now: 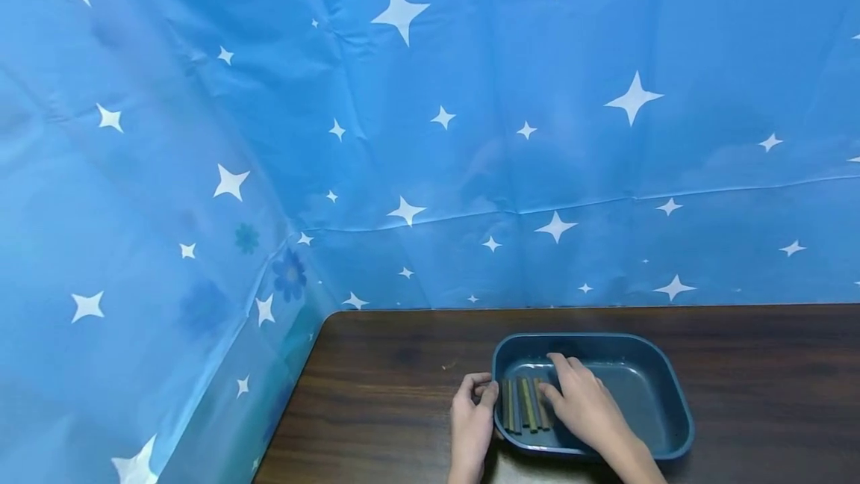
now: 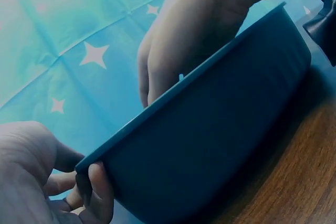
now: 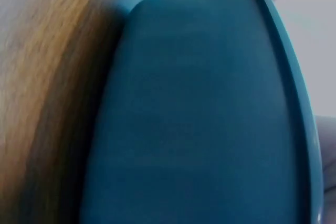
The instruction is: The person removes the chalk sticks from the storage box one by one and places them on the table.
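A dark blue-green plastic tub (image 1: 645, 387) sits on the table. At its left end several short sticks (image 1: 526, 408), brownish, greenish and greyish, lie side by side on the bottom. My left hand (image 1: 472, 420) grips the tub's left rim; the left wrist view shows its fingers and thumb curled about that corner (image 2: 100, 192). Reaching over the near rim, my right hand (image 1: 587, 402) is inside the tub with index finger and thumb spread apart. Its thumb is right beside the sticks, and contact is unclear. In the right wrist view, the tub's outer wall (image 3: 194, 103) hides the fingers.
Under the tub is a dark brown wooden table (image 1: 383, 394), whose left edge slants toward the lower left. Behind and to the left hangs a blue sheet (image 1: 470, 163) with white stars.
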Motion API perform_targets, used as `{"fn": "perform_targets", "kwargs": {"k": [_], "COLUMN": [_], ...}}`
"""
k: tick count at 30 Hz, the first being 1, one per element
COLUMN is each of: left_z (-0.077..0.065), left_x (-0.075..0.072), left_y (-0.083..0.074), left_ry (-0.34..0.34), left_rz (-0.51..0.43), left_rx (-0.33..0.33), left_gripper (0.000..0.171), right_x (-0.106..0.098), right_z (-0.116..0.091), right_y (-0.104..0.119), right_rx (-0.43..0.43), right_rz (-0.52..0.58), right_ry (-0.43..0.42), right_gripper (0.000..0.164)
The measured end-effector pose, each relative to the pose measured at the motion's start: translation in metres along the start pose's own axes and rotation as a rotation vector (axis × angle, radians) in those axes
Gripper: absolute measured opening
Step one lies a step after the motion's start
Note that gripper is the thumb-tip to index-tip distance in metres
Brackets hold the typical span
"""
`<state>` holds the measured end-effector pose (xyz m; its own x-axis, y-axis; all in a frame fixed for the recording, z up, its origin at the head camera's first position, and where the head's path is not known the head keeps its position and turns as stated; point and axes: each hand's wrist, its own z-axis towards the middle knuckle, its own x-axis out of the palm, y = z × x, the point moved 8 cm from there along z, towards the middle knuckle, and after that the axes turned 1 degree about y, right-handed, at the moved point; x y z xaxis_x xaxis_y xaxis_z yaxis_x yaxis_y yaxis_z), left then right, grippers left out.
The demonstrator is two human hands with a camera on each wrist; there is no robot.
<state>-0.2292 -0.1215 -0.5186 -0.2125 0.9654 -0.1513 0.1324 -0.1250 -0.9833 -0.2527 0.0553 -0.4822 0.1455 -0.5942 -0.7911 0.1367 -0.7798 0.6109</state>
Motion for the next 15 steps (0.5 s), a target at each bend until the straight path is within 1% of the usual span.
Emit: {"fn": "perform_targets", "kwargs": {"k": [4, 8, 11, 15], "left_z": [0.0, -0.002, -0.003, -0.004], "left_x": [0.002, 0.004, 0.005, 0.003], "left_y": [0.0, 0.001, 0.001, 0.001], "left_ry": [0.007, 0.019, 0.04, 0.05], "left_rz": [0.009, -0.022, -0.057, -0.074], "left_rx": [-0.001, -0.007, -0.007, -0.006], "left_gripper": [0.022, 0.021, 0.022, 0.024], "right_x": [0.006, 0.013, 0.015, 0.022], "right_z": [0.001, 0.002, 0.003, 0.004], "right_y": [-0.002, -0.003, -0.003, 0.0], "right_rx": [0.031, 0.042, 0.032, 0.021], "right_rz": [0.0, 0.005, 0.007, 0.023], "right_ry": [0.023, 0.05, 0.05, 0.069], "right_gripper": [0.048, 0.05, 0.05, 0.052]}}
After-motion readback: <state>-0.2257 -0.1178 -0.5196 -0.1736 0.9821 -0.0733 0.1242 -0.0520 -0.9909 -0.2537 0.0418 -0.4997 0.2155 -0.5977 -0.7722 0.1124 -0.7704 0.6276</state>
